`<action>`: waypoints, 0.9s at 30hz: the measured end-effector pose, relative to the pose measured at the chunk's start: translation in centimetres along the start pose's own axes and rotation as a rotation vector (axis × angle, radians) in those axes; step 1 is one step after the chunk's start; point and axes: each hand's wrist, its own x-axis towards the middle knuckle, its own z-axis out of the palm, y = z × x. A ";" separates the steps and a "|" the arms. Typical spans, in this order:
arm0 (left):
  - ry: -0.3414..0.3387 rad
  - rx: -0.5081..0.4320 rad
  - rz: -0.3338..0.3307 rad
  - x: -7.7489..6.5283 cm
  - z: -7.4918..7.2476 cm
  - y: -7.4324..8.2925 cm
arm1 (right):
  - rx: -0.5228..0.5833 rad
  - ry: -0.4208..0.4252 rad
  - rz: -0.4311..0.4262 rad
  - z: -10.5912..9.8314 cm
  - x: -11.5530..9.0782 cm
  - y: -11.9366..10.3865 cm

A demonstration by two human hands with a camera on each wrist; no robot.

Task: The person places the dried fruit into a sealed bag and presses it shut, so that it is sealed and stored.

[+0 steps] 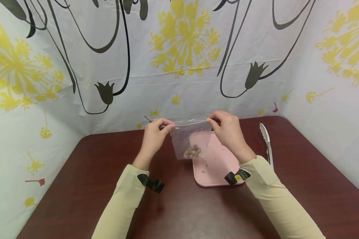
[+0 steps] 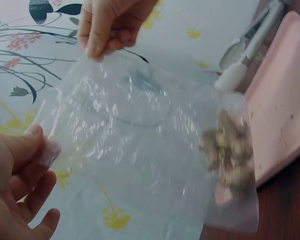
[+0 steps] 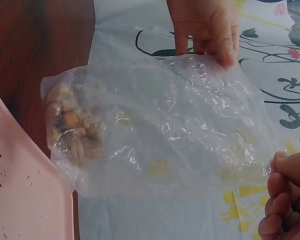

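Note:
A clear plastic zip bag [image 1: 179, 139] hangs between both hands, its top edge stretched taut. My left hand [image 1: 156, 134] pinches one top corner between thumb and forefinger; my right hand [image 1: 227, 129] pinches the opposite corner. Down in the bottom of the bag lies a small clump of brown, knobbly pieces [image 2: 230, 150], which look like ginger or dried mushrooms; they also show in the right wrist view as tan lumps [image 3: 72, 125]. Behind and beside the bag, the pink tray [image 1: 210, 177] rests on the table, partly covered by the bag and the right forearm.
Brown crumbs [image 1: 203, 172] are scattered over the tray. Metal tongs with pale tips [image 1: 267, 139] lie right of the tray, partly behind the right sleeve. The dark red-brown table [image 1: 92, 176] backs onto a white flower-patterned cloth [image 1: 167, 89].

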 end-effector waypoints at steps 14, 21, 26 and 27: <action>0.122 0.023 0.032 0.3 -0.6 1.5 | 0.145 -0.147 0.189 0.9 -1.9 2.1; 0.147 -0.025 0.042 0.7 -0.7 1.8 | 0.120 -0.264 0.272 2.7 -3.5 4.4; 0.175 -0.054 0.042 1.0 -0.7 2.2 | 0.133 -0.316 0.257 4.2 -3.7 5.4; 0.180 -0.058 0.041 1.0 -0.7 2.4 | 0.166 -0.328 0.271 4.4 -3.7 5.5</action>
